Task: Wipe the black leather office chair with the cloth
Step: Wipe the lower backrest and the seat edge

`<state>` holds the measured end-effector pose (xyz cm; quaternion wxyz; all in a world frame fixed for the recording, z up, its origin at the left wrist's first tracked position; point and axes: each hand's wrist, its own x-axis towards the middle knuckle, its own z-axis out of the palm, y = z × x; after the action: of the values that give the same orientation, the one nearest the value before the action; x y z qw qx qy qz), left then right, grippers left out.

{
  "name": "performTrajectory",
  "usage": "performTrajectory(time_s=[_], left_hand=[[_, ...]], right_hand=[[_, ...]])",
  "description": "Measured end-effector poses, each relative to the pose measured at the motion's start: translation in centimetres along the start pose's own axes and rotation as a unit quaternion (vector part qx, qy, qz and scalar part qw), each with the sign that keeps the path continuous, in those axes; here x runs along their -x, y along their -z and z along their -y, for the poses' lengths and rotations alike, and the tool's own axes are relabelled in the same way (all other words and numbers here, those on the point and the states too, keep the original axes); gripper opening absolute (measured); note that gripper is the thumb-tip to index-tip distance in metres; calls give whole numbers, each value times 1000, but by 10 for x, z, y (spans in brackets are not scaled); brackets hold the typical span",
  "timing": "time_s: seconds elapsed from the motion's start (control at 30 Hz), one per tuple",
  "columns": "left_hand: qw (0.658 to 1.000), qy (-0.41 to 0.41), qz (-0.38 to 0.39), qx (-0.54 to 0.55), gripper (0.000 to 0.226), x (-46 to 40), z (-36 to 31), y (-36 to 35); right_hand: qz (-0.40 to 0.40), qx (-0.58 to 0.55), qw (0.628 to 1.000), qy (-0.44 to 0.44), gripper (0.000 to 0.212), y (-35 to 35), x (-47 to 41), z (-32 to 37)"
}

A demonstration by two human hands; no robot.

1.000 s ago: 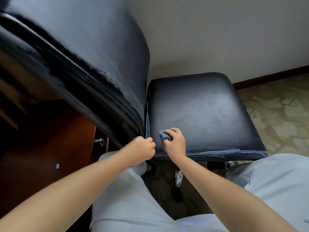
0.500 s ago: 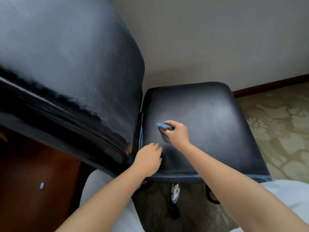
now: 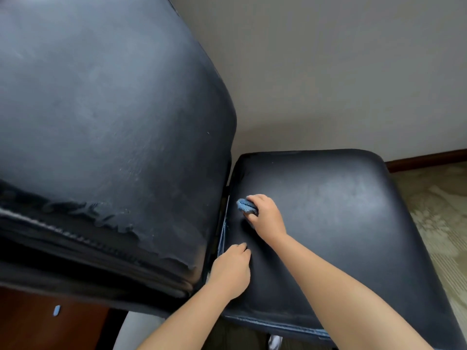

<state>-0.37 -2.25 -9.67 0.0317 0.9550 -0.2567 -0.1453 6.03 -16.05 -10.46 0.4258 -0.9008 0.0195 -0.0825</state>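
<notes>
We see one chair [image 3: 328, 223], one cloth [image 3: 244, 205], two hands. The right hand [image 3: 265, 218] grips the cloth on the seat, near the backrest [image 3: 113, 122]. The left hand [image 3: 231, 270] rests on the seat's near corner, fingers straight and together.

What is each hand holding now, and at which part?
The right hand grips the bunched blue cloth, one end sticking out past the fingers. The left hand holds nothing; it rests on the chair seat.

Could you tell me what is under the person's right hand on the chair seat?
A bunched blue cloth sticks out from under the right hand, pressed onto the black seat. The hand covers the rest of the cloth and the leather beneath it.
</notes>
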Motion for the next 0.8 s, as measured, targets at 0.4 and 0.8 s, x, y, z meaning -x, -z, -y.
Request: performTrajectory(time_s=[0.4,0.8], left_hand=[[986,99,-99,93,42,-31,-6,-2],[990,100,-98,32,41,-39,-9,-29]], right_hand=[[22,130,989,64,32,-19,-47,-12],[35,213,960,179,16,-50,-91,-20]])
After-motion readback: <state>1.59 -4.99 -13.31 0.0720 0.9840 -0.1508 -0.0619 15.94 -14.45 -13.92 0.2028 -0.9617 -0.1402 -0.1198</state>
